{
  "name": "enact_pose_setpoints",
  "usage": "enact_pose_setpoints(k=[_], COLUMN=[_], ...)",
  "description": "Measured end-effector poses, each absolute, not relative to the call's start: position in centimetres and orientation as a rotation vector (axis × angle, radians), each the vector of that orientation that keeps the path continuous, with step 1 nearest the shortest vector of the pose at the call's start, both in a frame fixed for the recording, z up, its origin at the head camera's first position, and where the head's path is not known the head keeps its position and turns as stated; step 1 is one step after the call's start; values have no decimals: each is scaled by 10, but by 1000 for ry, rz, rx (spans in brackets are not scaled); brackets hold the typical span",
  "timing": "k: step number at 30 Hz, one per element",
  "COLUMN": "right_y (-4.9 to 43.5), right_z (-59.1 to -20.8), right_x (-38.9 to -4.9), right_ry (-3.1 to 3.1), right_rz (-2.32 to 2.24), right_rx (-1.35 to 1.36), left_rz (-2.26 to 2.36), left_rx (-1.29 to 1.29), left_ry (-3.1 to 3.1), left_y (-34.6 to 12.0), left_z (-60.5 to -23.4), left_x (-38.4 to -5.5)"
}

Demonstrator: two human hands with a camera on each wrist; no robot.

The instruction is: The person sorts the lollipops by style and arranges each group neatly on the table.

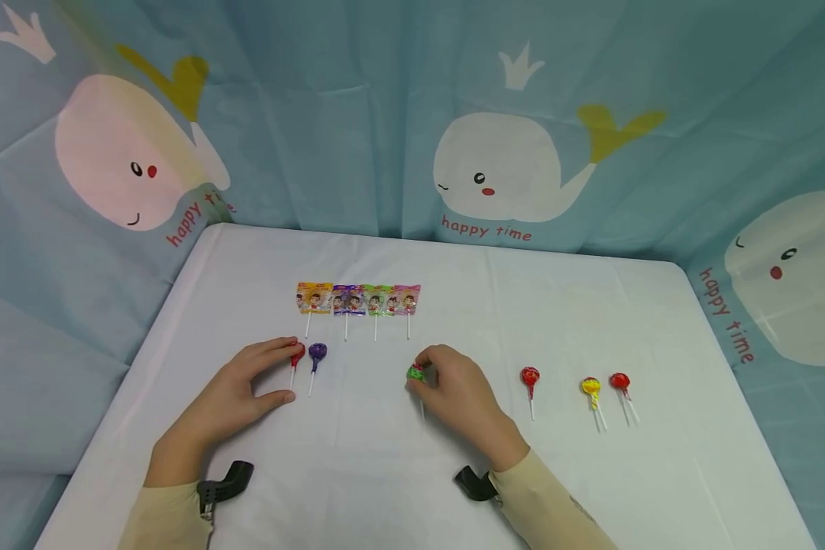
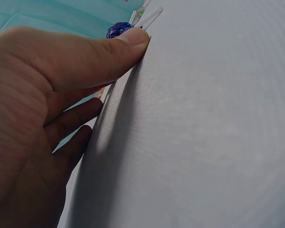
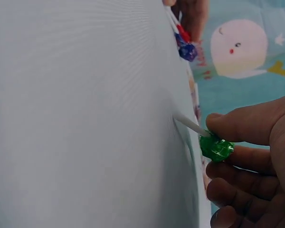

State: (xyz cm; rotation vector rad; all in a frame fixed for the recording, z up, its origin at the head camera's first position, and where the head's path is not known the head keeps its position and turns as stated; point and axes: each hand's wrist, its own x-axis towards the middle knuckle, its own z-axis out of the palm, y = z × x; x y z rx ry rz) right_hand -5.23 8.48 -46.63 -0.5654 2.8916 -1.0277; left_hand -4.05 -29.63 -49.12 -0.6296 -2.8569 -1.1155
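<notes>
With its thumb and fingers, my right hand (image 1: 464, 393) pinches the green-wrapped lollipop (image 3: 217, 148) by its round head. In the right wrist view its white stick slants toward the tabletop. My left hand (image 1: 230, 393) lies at the left, its fingertips touching the head of a red lollipop (image 1: 296, 356). The thumb is spread apart from the fingers, near that lollipop's stick. Just right of it lies a purple lollipop (image 1: 318, 353), its stick toward me. In the left wrist view the thumb (image 2: 109, 52) hides most of the red lollipop.
Behind the hands lies a row of flat wrapped lollipops in orange (image 1: 314, 298), purple (image 1: 348, 300), green (image 1: 376, 300) and pink (image 1: 406, 299). To the right are a red lollipop (image 1: 530, 376), a yellow one (image 1: 591, 386) and another red one (image 1: 619, 381). A whale-print curtain (image 1: 330, 153) borders the white table (image 1: 385, 489).
</notes>
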Motion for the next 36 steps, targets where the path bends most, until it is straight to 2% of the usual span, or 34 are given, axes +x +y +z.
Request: enact_pose_setpoints(k=[36], right_y=[14], right_z=[-462], right_x=[-81], right_ry=[2811], right_rz=[-1077], right_rx=[-641], left_rz=[-1143], left_rx=[-633], left_ry=[-2846], left_y=[-296], left_z=[-490], left_x=[-40])
